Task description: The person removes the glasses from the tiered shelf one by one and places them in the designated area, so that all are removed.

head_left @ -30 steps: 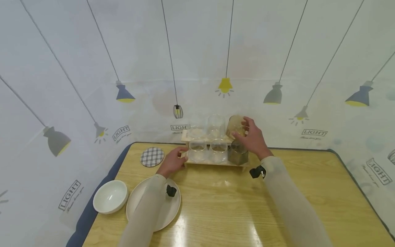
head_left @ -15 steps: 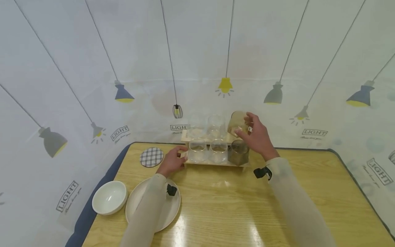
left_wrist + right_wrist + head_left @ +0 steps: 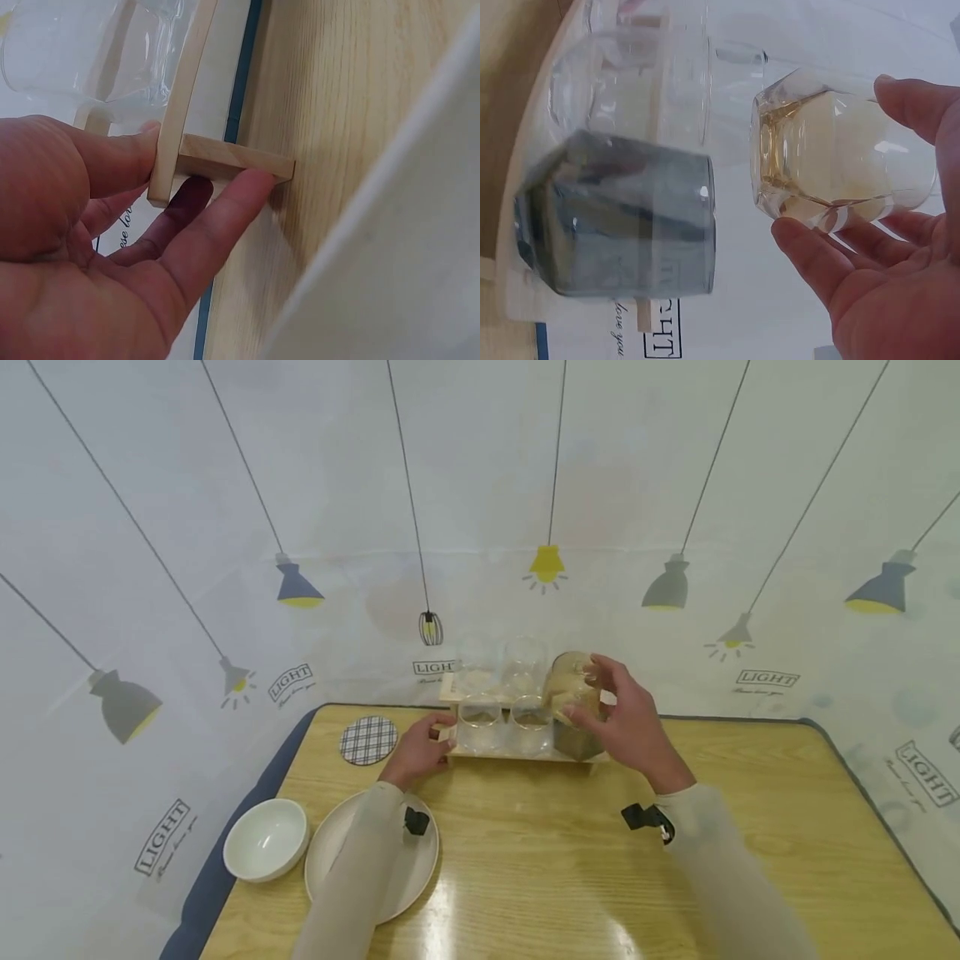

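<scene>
My right hand (image 3: 633,718) holds an amber faceted glass (image 3: 832,154) between thumb and fingers. The glass is off the rack; in the head view it partly covers the smoky grey glass (image 3: 630,217) on the front shelf. At the left end of the two-tier wooden rack (image 3: 176,105), my left hand (image 3: 112,225) grips the shelf edge, thumb on one side and fingers on the other by the leg. Clear glasses stand on the rack: two on the front shelf, including a left one (image 3: 480,727), and two behind, including a right one (image 3: 525,664).
Left of the rack lies a round checked coaster (image 3: 368,740). A white bowl (image 3: 266,841) and a large pale plate (image 3: 416,877) sit at the table's left, the plate partly under my left forearm. A printed wall covering (image 3: 480,510) rises behind the wooden table (image 3: 525,852).
My right hand first raised the amber glass from the back shelf, then brought it lower and nearer, in front of the grey glass. My left hand has stayed on the rack.
</scene>
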Demonstrator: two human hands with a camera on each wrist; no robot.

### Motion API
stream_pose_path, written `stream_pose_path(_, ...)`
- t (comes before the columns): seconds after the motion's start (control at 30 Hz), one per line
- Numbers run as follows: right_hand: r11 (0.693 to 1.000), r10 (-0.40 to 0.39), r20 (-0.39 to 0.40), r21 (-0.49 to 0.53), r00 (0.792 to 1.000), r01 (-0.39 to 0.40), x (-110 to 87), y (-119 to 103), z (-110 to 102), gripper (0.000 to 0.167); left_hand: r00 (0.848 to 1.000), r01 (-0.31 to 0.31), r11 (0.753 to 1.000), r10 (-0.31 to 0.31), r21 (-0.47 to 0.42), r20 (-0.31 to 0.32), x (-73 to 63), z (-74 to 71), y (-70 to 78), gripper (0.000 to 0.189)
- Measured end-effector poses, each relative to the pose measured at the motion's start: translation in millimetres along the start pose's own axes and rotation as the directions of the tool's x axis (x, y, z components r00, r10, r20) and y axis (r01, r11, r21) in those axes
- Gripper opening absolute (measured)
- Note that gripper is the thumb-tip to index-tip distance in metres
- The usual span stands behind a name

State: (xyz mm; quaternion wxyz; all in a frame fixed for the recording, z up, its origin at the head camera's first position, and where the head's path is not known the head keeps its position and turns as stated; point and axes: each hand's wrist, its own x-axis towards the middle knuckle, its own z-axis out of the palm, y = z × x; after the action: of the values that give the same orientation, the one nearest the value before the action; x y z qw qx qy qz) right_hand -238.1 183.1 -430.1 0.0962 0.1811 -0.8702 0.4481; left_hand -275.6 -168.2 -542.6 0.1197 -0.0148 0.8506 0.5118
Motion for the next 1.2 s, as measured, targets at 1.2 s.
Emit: stream_pose_path(1.2,0.970,0.035,0.236,0.227,0.971,-0.090,-88.0,2,150,0.072,1.000,0.018,0.997,-0.016,-0.069,0.022,0.0,-0.2,0.7,0.041)
